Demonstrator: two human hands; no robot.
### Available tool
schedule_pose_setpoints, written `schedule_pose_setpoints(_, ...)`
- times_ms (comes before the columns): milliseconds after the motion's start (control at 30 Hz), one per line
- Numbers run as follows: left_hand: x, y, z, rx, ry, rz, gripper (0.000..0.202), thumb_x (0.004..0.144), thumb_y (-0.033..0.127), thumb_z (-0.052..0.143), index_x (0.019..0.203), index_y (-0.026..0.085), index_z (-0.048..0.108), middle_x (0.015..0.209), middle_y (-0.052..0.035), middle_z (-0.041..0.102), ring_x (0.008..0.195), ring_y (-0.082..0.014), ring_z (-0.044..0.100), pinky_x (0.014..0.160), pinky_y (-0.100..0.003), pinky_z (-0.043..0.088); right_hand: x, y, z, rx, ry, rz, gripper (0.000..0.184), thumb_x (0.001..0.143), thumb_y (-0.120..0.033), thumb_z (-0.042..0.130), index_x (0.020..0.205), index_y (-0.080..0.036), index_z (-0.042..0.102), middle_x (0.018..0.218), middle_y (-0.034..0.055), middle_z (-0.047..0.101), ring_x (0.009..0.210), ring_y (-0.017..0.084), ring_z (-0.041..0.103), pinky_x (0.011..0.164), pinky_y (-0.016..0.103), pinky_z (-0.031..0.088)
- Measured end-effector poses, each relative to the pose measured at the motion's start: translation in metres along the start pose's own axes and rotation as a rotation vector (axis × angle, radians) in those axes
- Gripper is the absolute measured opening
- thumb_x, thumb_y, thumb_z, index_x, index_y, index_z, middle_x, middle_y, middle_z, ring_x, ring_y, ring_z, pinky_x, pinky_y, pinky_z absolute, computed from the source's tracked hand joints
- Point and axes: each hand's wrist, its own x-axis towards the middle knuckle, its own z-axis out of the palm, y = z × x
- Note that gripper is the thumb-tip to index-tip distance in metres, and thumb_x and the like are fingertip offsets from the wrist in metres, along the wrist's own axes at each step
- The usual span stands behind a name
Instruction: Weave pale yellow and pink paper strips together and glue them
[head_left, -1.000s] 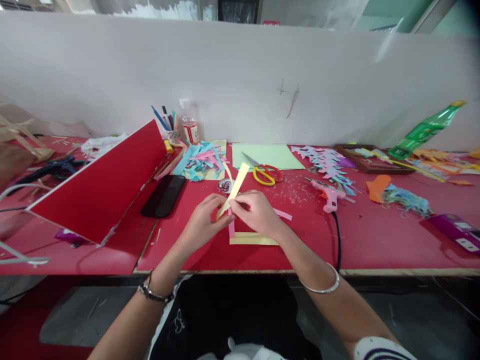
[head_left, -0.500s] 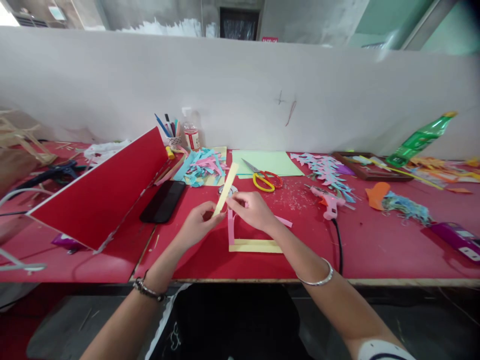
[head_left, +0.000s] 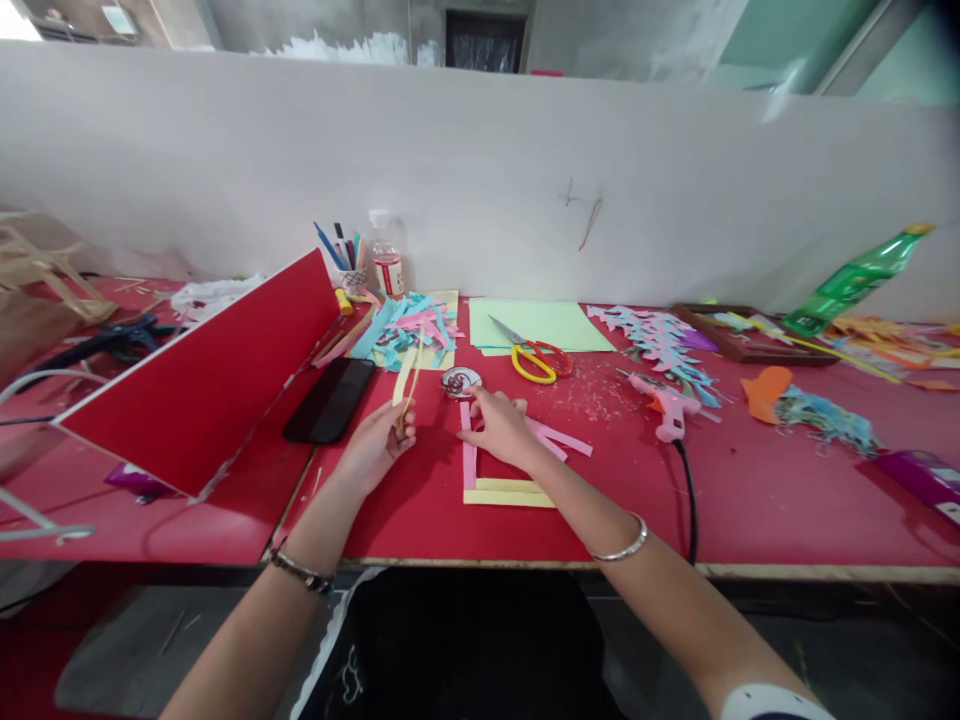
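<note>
My left hand (head_left: 377, 442) is closed on a pale yellow paper strip (head_left: 403, 382) that points up and away. A thin tan edge, perhaps a fold of that strip or a thin stick, rises from the same fingers. My right hand (head_left: 501, 428) hovers low over the pink paper strips with thumb and forefinger apart. One pink strip (head_left: 469, 460) runs down to pale yellow strips (head_left: 502, 497), forming a corner. Beyond the right fingertips is a small round dish-like item (head_left: 460, 382) with dark lines. Another pink strip (head_left: 566, 438) sticks out past the hand.
Scissors (head_left: 534, 362) lie against light green paper sheets (head_left: 540, 322). A pink glue gun (head_left: 664, 402) with a black cord is at the right. On the left are a black phone (head_left: 330, 400) and a red board (head_left: 217, 375) standing tilted. Cut paper scraps (head_left: 411, 328) lie behind.
My hands have drawn apart: the left moved left and down with the yellow strip, while the right let go of it and opened above the pink strips.
</note>
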Motion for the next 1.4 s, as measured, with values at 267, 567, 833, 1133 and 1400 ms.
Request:
schedule_pose_setpoints(267, -0.002, -0.003, 0.002, 0.038, -0.061, -0.008, 0.010, 0.073, 0.021, 0.060, 0.075, 0.012, 0.060, 0.060, 0.0033, 0.054, 0.048, -0.0030, 0.049, 0.050, -0.014, 0.044, -0.002, 0.001, 0.004, 0.186, 0.016, 0.049, 0.045, 0.070, -0.018, 0.058, 0.115, -0.020, 0.047, 0.080, 0.0002, 0.063, 0.080, 0.017, 0.057, 0.075, 0.033, 0.029)
schedule_pose_setpoints(567, -0.002, -0.007, 0.002, 0.266, -0.029, 0.109, 0.016, 0.074, 0.028, 0.058, 0.079, 0.013, 0.062, 0.076, -0.0045, 0.062, 0.068, -0.0112, 0.059, 0.065, -0.024, 0.048, -0.005, 0.005, -0.021, 0.439, -0.124, -0.125, 0.010, 0.072, -0.022, 0.058, 0.075, -0.016, 0.066, 0.082, 0.0028, 0.064, 0.073, 0.012, 0.055, 0.067, 0.025, 0.040)
schedule_pose_setpoints(833, 0.002, -0.008, 0.003, 0.796, 0.018, 0.565, 0.017, 0.077, 0.025, 0.052, 0.065, 0.016, 0.059, 0.069, 0.0003, 0.044, 0.072, -0.0134, 0.046, 0.071, -0.024, 0.038, -0.011, 0.008, -0.043, 0.690, -0.239, -0.246, 0.010, 0.071, -0.024, 0.059, 0.075, -0.016, 0.061, 0.073, -0.0009, 0.057, 0.061, 0.009, 0.047, 0.060, 0.023, 0.039)
schedule_pose_setpoints(1133, -0.014, 0.014, 0.015, 1.431, -0.076, 0.719, 0.034, 0.088, 0.028, 0.030, 0.106, 0.016, 0.056, 0.077, -0.0053, 0.060, 0.059, -0.0152, 0.053, 0.062, -0.025, 0.039, -0.016, 0.006, -0.052, 0.792, -0.354, -0.263, 0.005, 0.072, -0.021, 0.058, 0.075, -0.017, 0.060, 0.074, -0.0010, 0.060, 0.071, 0.011, 0.055, 0.069, 0.026, 0.043)
schedule_pose_setpoints(1400, -0.022, 0.024, 0.024, 1.168, -0.268, 0.393, 0.042, 0.088, 0.041, 0.025, 0.088, 0.013, 0.056, 0.058, 0.0008, 0.056, 0.042, -0.0093, 0.049, 0.048, -0.020, 0.038, -0.014, 0.010, -0.052, 0.786, -0.323, -0.312, 0.008, 0.073, -0.025, 0.059, 0.073, -0.017, 0.058, 0.071, -0.0012, 0.057, 0.067, 0.010, 0.051, 0.065, 0.024, 0.041)
